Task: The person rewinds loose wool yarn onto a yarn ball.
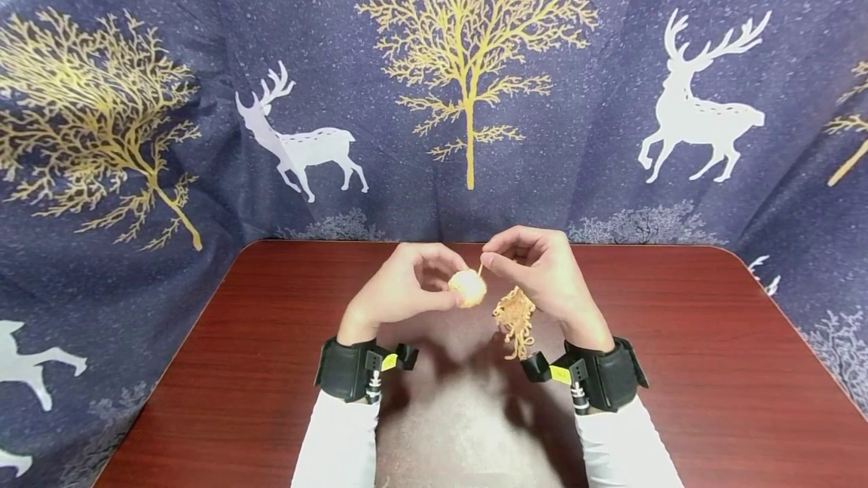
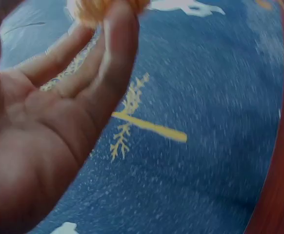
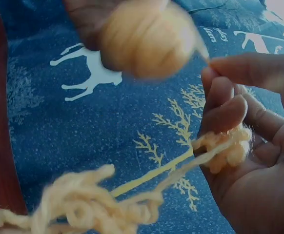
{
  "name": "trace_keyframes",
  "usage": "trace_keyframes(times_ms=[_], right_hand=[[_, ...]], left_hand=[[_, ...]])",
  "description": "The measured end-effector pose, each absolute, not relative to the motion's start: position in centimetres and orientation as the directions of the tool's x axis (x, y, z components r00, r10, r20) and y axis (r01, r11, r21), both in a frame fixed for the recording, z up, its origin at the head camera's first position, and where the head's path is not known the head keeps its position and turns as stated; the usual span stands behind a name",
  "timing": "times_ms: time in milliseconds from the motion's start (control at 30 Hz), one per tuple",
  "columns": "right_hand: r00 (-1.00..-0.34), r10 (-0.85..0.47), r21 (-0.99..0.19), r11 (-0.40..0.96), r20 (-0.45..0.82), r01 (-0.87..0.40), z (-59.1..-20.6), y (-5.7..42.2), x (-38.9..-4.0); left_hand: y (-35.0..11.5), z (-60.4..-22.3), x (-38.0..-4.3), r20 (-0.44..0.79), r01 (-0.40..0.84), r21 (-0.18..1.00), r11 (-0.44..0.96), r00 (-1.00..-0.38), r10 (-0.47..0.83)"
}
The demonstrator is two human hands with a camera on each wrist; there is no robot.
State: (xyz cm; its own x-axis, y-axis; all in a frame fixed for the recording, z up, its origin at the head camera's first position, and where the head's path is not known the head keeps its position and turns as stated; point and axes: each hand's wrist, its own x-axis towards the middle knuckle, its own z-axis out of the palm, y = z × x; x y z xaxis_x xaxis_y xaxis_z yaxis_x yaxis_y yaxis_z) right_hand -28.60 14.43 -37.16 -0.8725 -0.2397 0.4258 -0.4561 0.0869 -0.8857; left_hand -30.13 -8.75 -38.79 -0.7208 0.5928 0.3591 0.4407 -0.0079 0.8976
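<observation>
A small pale-yellow ball of yarn [image 1: 468,288] is gripped between the thumb and fingers of my left hand [image 1: 407,288], above the table. Close by on its right, my right hand [image 1: 545,277] pinches a strand of yarn [image 3: 202,48] that runs to the ball. A loose, curly tangle of the same yarn [image 1: 515,315] hangs below the right hand. In the right wrist view, part of this yarn [image 3: 230,151] lies within the lower fingers and palm, and the ball looks blurred. Only the ball's lower edge [image 2: 100,10] shows in the left wrist view.
Beneath the hands is a reddish-brown table [image 1: 271,345] with a greyish, worn-looking patch [image 1: 447,443] at its front middle. A dark blue cloth [image 1: 434,209] with white deer and golden trees hangs behind and at the sides. Each wrist wears a black strap [image 1: 346,371] with a small camera.
</observation>
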Motion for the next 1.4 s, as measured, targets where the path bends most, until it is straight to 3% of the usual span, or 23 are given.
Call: trace_keyframes(times_ms=[100, 200, 533, 1033, 1233, 1400], right_hand=[[-0.865, -0.275, -0.892, 0.054, 0.42, -0.45, -37.1, 14.4, -28.5], [-0.852, -0.314, -0.893, 0.025, 0.42, -0.449, -37.1, 14.2, -28.4], [-0.861, -0.297, -0.904, -0.019, 0.412, -0.426, -37.3, 13.2, -28.5], [-0.891, -0.273, -0.916, 0.073, 0.362, -0.394, -37.4, 12.5, -28.3], [-0.899, -0.274, -0.909, 0.143, 0.343, -0.39, -37.5, 13.6, -28.7], [-0.922, -0.269, -0.913, 0.224, 0.278, -0.34, -37.8, 16.2, -29.7]], left_hand=[[-9.0, -38.5, -30.0, 0.394, 0.37, 0.912, -0.178, -0.663, 0.636], [-9.0, -38.4, -29.9, 0.442, 0.325, 0.897, -0.3, -0.645, 0.623], [-7.5, -38.5, -29.8, 0.554, 0.201, 0.764, -0.613, -0.692, 0.463], [-6.8, -37.9, -29.8, 0.533, 0.33, 0.705, -0.627, -0.83, 0.162], [-7.4, -37.7, -30.2, 0.495, 0.437, 0.626, -0.646, -0.863, -0.104], [-8.6, -37.5, -30.9, 0.416, 0.529, 0.562, -0.635, -0.845, -0.335]])
